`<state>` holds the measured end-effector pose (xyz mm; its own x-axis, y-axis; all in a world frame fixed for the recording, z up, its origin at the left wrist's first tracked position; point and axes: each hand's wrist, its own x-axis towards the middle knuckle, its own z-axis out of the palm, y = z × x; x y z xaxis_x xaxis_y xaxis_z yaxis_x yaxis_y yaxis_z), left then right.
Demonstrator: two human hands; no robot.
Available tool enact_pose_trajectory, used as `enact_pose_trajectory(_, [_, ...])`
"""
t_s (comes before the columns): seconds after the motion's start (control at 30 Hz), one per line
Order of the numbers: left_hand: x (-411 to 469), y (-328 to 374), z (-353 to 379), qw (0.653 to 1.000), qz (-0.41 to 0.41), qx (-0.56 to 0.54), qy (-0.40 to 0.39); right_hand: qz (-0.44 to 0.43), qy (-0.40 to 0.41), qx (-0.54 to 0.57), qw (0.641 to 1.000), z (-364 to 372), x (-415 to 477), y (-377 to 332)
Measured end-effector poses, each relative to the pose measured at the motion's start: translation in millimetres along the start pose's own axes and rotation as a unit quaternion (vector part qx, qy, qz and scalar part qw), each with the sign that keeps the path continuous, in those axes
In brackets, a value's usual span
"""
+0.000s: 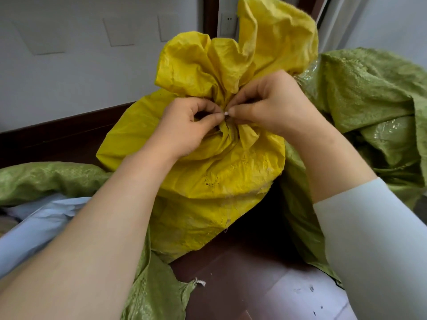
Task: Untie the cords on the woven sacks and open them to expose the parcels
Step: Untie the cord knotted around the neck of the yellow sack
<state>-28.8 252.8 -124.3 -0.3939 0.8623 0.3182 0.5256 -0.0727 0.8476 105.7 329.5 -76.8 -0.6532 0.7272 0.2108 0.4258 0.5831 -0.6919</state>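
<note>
We see soft, even daylight, bright on the white wall and the yellow sack. Deep shadow pools under that sack on the dark floor. Tiny glints speckle the green sack. The edges bow outward, and the near forearms look slightly soft.

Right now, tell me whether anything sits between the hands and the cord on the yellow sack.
Nothing visible does. The left hand and right hand both pinch the cord at the gathered neck of the yellow sack. Only a small white bit shows; the rest lies hidden in the folds. The green sacks lie off to the sides.
</note>
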Motion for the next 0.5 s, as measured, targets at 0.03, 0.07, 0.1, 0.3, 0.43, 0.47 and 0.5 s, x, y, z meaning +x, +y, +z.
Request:
enact_pose_trajectory(0.03, [0,1,0,1.000,0.005,0.014,-0.001,-0.025,0.009,-0.077,0.997,0,0,-4])
enact_pose_trajectory(0.07, [1,1,-1,1.000,0.008,0.025,-0.001,-0.040,0.012,-0.127,0.991,0,-2,-10])
enact_pose_trajectory(0.1, [0,2,-1,0.999,0.011,0.033,-0.001,-0.049,0.010,-0.161,0.986,1,-2,-14])
enact_pose_trajectory(0.3, [-1,4,-3,0.998,0.017,0.067,0.014,-0.046,-0.039,-0.163,0.985,3,-3,-19])
enact_pose_trajectory(0.43, [0,3,-1,0.999,0.001,0.043,0.020,-0.064,-0.017,-0.194,0.979,9,-1,-14])
enact_pose_trajectory(0.47, [-1,4,-1,0.999,-0.007,0.031,0.019,-0.076,0.004,-0.214,0.974,10,-1,-14])
enact_pose_trajectory(0.5, [-1,3,-1,1.000,-0.013,0.020,0.014,-0.085,0.024,-0.231,0.969,12,-1,-14])
